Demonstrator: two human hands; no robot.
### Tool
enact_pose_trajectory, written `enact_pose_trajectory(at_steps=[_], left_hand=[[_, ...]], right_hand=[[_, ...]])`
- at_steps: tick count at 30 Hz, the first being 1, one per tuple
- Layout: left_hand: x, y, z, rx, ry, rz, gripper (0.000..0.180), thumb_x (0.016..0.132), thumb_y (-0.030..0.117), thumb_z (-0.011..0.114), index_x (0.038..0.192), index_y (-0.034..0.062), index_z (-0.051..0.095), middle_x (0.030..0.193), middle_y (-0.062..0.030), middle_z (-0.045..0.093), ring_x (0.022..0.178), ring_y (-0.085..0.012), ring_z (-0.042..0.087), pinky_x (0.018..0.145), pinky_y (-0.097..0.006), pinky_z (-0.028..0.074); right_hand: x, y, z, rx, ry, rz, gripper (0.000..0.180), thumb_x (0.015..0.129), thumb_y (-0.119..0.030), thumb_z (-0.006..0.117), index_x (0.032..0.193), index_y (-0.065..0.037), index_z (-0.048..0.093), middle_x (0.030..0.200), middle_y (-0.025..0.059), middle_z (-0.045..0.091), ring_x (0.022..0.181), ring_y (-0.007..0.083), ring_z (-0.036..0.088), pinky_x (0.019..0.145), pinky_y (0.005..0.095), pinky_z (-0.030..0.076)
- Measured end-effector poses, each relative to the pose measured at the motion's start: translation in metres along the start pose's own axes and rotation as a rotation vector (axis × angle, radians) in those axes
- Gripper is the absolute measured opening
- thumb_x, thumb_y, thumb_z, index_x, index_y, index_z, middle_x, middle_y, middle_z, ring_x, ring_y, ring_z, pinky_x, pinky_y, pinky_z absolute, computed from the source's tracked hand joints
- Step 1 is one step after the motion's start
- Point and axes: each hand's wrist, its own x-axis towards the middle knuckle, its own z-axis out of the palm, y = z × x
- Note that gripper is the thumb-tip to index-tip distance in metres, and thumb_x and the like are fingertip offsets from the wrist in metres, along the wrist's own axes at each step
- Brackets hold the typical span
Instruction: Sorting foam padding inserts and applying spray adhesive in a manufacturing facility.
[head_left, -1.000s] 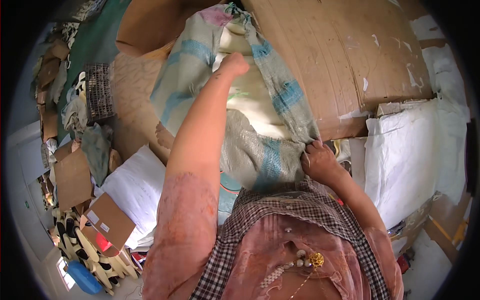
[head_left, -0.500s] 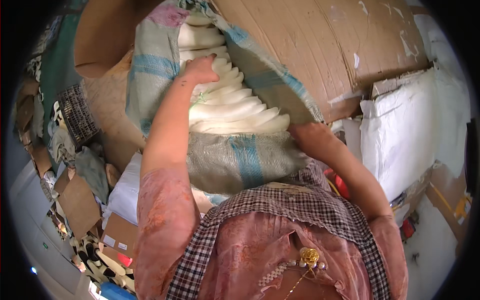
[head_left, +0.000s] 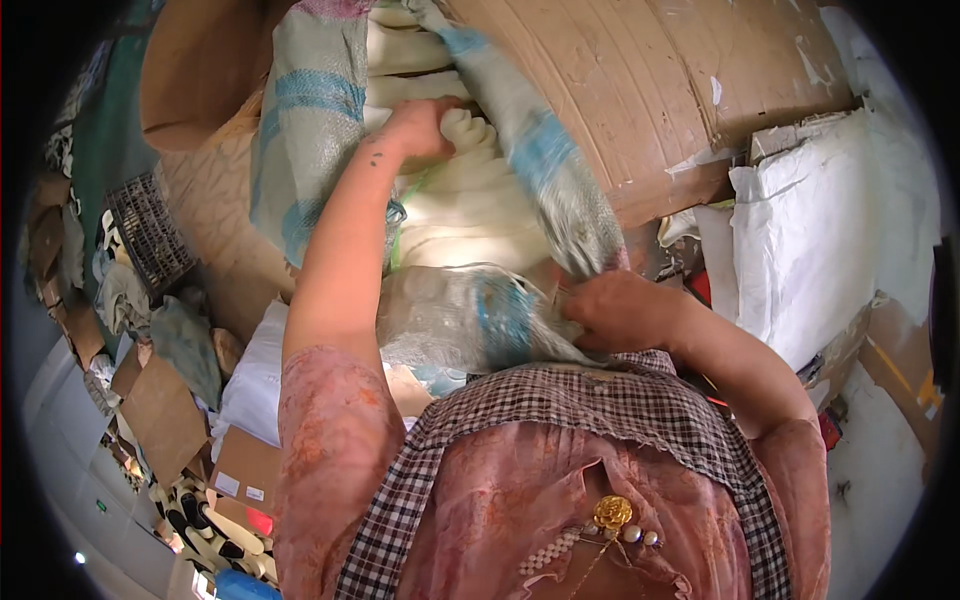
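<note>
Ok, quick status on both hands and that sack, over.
Left hand inside the woven sack, closed on the white ribbed stack. Right hand gripping the sack's near edge. Sack mouth open, cardboard sheet alongside, nothing blocking.

The open woven sack [head_left: 320, 130] is lying ahead of the person, at twelve o'clock, with the stack of foam pieces [head_left: 450, 200] sitting inside it. The left hand [head_left: 415, 125] is resting in the sack on the stack; the right hand [head_left: 620, 310] is sitting at the sack's near rim, toward three o'clock. Cardboard sheets [head_left: 650, 90] are lying at one o'clock, white bags [head_left: 800, 250] at three, a wire basket [head_left: 150, 235] at nine.
</note>
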Motion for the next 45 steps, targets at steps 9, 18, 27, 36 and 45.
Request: enact_pose_trajectory(at_steps=[9,18,27,36,45], left_hand=[[0.03,0.021,-0.032,0.046,-0.667,-0.102,0.056,0.055,0.027,0.071,0.106,0.0062,0.06,0.099,-0.014,0.062,0.087,-0.0267,0.06,0.075,-0.034,0.048],[-0.093,0.173,-0.057,-0.537,-0.452,0.183,0.043,0.061,0.031,0.069,0.092,0.0057,0.056,0.08,-0.0122,0.062,0.073,-0.0305,0.06,0.064,-0.039,0.047],[-0.172,0.177,-0.007,-0.881,-0.337,0.228,0.032,0.073,0.01,0.06,0.105,0.0058,0.058,0.083,-0.0131,0.062,0.077,-0.0295,0.06,0.068,-0.038,0.046],[-0.09,0.163,0.029,-0.759,0.058,-0.143,0.018,0.074,0.021,0.064,0.081,0.0044,0.066,0.07,-0.0137,0.063,0.063,-0.0211,0.061,0.059,-0.032,0.046],[-0.046,0.112,0.01,-0.723,0.172,-0.33,0.017,0.075,0.005,0.058,0.09,0.0018,0.065,0.082,-0.0073,0.066,0.074,-0.0164,0.06,0.071,-0.027,0.047]], right_hand=[[-0.012,0.003,-0.021,-0.146,-0.223,0.229,0.023,0.07,-0.024,0.054,0.069,-0.003,0.062,0.067,0.0186,0.061,0.066,0.036,0.061,0.063,0.0449,0.047],[-0.036,-0.013,0.007,-0.126,0.411,-0.231,0.005,0.072,-0.008,0.048,0.074,-0.004,0.047,0.076,0.0091,0.051,0.074,0.0256,0.055,0.065,0.034,0.047],[-0.062,0.007,0.008,-0.127,0.409,-0.136,0.013,0.058,0.0,0.056,0.067,-0.004,0.049,0.071,0.0074,0.052,0.07,0.0268,0.057,0.058,0.0355,0.048],[-0.055,-0.018,0.0,0.042,0.376,-0.291,0.012,0.073,-0.015,0.057,0.067,-0.004,0.06,0.074,0.0118,0.06,0.075,0.0295,0.058,0.075,0.0378,0.046],[-0.024,0.068,0.052,-0.026,0.559,0.6,0.046,0.089,-0.043,0.042,0.095,-0.001,0.06,0.087,0.022,0.062,0.082,0.0354,0.06,0.072,0.0419,0.046]])
